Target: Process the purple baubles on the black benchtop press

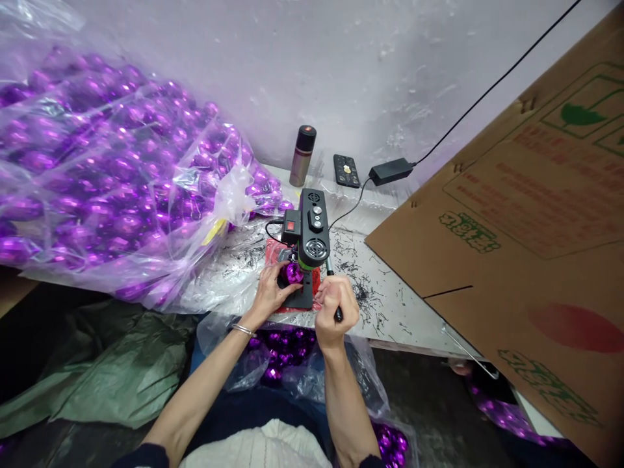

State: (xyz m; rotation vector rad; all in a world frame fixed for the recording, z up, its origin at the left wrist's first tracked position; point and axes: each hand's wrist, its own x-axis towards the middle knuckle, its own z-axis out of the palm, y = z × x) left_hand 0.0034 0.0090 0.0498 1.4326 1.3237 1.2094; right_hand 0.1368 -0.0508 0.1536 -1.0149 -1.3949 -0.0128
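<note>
A shiny purple ball [294,273] sits under the head of a small black bench press [314,224]. My left hand [270,286] grips the ball between thumb and fingers from the left side. My right hand [337,309] is wrapped round the black-gripped lever handle [338,314] on the press's right. The press has a dark base plate [302,299] on a red patch of the worktop, plus a small box with a red switch [291,226]. Where exactly the ball meets the press is hidden by the press head.
A clear bag [234,195] full of purple balls fills the left. Another bag of them [283,348] lies in my lap. Behind the press are a bottle [303,156], a phone [346,170] and a power adapter [390,171]. A cardboard box [511,247] stands right; dark bits [363,292] litter the worktop.
</note>
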